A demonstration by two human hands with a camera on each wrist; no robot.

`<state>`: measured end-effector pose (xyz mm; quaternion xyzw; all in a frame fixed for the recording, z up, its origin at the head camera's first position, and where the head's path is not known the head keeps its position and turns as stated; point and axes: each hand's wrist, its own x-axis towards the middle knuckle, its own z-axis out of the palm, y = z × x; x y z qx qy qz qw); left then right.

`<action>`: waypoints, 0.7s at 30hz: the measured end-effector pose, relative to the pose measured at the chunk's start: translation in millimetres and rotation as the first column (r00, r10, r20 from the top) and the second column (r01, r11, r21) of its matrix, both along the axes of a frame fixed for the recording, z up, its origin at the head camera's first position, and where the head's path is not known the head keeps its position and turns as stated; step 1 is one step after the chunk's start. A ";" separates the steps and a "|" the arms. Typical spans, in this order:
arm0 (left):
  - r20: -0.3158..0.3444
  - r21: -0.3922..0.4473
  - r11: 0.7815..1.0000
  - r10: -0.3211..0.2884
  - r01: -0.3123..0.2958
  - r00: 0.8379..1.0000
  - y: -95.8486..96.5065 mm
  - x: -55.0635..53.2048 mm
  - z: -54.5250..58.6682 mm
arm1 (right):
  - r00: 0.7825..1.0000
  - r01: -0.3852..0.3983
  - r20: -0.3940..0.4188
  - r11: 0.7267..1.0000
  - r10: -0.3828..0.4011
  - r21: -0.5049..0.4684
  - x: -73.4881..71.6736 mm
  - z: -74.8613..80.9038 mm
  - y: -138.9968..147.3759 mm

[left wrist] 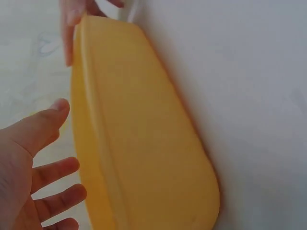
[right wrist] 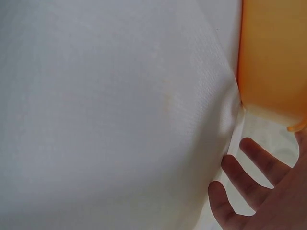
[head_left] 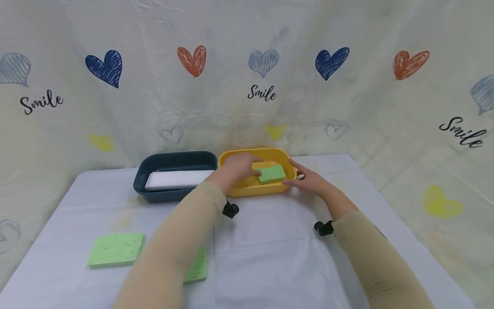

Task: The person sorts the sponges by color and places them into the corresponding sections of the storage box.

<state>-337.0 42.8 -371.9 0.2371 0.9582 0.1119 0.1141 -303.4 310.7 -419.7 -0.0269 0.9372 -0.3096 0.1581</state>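
At the counter's (head_left: 270, 253) far edge I have the yellow tray (head_left: 256, 190), my right hand (head_left: 311, 182) touching its end, fingers spread, probably to steady it. My left hand (head_left: 238, 166), fingers apart and empty, hovers above, beside the green sponge (head_left: 272, 174) inside.

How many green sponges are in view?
3: one sponge in the yellow tray, a second sponge left on the table, a third sponge partly behind the left sleeve, which could hide more.

Left grip (left wrist: 19, 177), fingers spread, beside yellow tub (left wrist: 148, 124)
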 end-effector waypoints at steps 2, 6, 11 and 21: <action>-0.003 0.005 1.000 0.008 -0.008 1.000 -8.8 3.6 6.2 | 1.000 -0.002 -0.001 1.000 0.002 -0.005 0.0 0.4 -0.5; -0.029 -0.006 1.000 0.026 -0.026 0.999 -28.9 8.9 13.4 | 1.000 0.002 0.005 1.000 -0.002 -0.002 0.8 0.9 -2.5; -0.024 0.037 0.997 0.062 -0.061 0.998 -57.7 18.1 23.7 | 1.000 0.003 0.009 1.000 -0.003 0.012 0.3 -0.8 -1.5; -0.086 0.040 0.998 0.048 -0.045 0.995 -123.3 52.7 43.4 | 1.000 -0.013 0.011 1.000 0.013 0.017 1.2 0.6 -2.9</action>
